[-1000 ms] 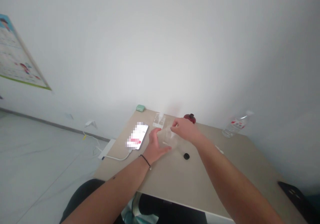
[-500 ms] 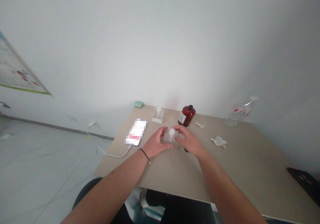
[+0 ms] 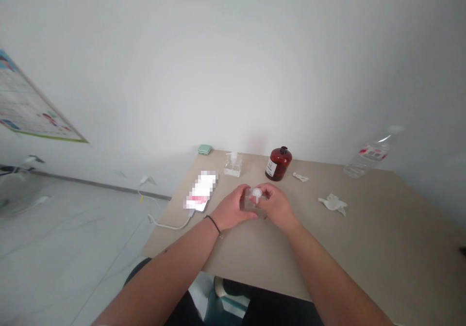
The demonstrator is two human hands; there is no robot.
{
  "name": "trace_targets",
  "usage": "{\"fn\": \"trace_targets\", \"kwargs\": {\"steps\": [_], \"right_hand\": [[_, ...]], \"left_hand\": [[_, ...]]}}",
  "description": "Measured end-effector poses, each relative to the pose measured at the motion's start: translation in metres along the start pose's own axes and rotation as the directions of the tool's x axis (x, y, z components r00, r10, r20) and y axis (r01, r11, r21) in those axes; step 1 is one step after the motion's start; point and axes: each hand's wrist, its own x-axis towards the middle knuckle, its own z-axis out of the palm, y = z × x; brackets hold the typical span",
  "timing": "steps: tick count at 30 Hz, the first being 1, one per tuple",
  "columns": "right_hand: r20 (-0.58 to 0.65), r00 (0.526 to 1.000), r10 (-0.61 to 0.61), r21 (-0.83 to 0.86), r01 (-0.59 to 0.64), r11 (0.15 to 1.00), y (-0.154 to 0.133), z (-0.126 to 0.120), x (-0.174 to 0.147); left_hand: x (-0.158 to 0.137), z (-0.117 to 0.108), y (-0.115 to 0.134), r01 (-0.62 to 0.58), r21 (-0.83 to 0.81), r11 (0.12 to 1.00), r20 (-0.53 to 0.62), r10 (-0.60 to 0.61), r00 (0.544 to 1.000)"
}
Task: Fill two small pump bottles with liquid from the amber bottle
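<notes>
From where I stand, a poster (image 3: 36, 103) hangs on the wall (image 3: 218, 64) at far left. Further along, a white cable (image 3: 171, 227) crosses the near left edge of the table (image 3: 251, 248) and runs up to a phone (image 3: 201, 191) lying face up, its lit screen partly blurred. Behind the phone, a small green case (image 3: 204, 149) sits at the back corner. The left hand (image 3: 230, 208), a dark bracelet (image 3: 214, 224) on its wrist, is curled around one side of a clear square bottle (image 3: 249, 202), which stands near the middle of the table; behind it is another clear bottle (image 3: 233, 166) with a whitish top. The right hand (image 3: 278, 208) has its fingers closed in on the held bottle's white top (image 3: 257, 193). Just behind that hand stands a brown bottle (image 3: 279, 163) with a white label. To its right lie a small white scrap (image 3: 300, 177), then a crumpled tissue (image 3: 333, 203), and finally a clear plastic water bottle (image 3: 370, 155) near the wall, appearing tilted.
</notes>
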Motion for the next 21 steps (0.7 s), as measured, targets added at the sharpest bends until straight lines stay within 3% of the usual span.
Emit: {"fn": "trace_targets", "kwargs": {"steps": [8,15,21], "right_hand": [[0.170,0.966,-0.195,0.024,0.194,0.981,0.003,-0.015,0.001],[0.211,0.973,-0.097,0.318,0.026,0.948,0.022,-0.018,-0.003],[0.240,0.963,-0.122,0.319,0.041,0.947,0.023,-0.019,-0.003]], "left_hand": [[0.000,0.000,-0.003,-0.016,-0.071,0.997,0.022,0.018,1.000],[0.000,0.001,-0.007,-0.001,-0.115,0.993,0.040,0.005,0.999],[-0.001,0.000,-0.006,-0.009,-0.115,0.993,0.035,0.013,0.999]]}}
